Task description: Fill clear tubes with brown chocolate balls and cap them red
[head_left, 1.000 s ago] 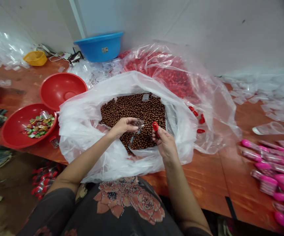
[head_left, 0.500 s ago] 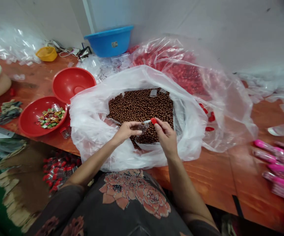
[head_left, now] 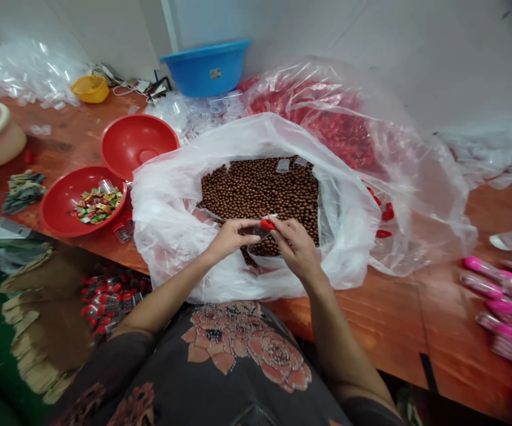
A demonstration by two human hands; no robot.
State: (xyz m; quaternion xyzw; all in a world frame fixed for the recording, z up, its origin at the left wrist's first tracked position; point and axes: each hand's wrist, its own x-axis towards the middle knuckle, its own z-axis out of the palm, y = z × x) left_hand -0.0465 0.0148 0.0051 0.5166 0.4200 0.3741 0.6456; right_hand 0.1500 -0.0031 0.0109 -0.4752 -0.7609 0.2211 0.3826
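Over the open bag, my left hand [head_left: 235, 238] is closed on a small clear plastic container [head_left: 262, 231] with dark contents. My right hand [head_left: 297, 245] pinches a red cap [head_left: 267, 224] at the container's mouth; whether the cap is fully seated I cannot tell. Fingers cover part of both pieces. Beneath the hands, many small round brown balls [head_left: 256, 189], chocolate-like in look, fill the white plastic bag [head_left: 162, 195]. A clear empty container [head_left: 283, 165] lies on the balls near the far side.
Left of the bag stand a red bowl [head_left: 56, 207] of wrapped sweets and another red bowl [head_left: 123, 142]. Behind are a blue basin [head_left: 207, 71] and a clear bag of red caps [head_left: 327, 118]. Pink-capped tubes [head_left: 504, 296] lie right; red-capped containers [head_left: 109, 296] sit below the table's left edge.
The red cap has come down from just beside the container onto its mouth, and my two hands have drawn together. The whole view has shifted slightly.
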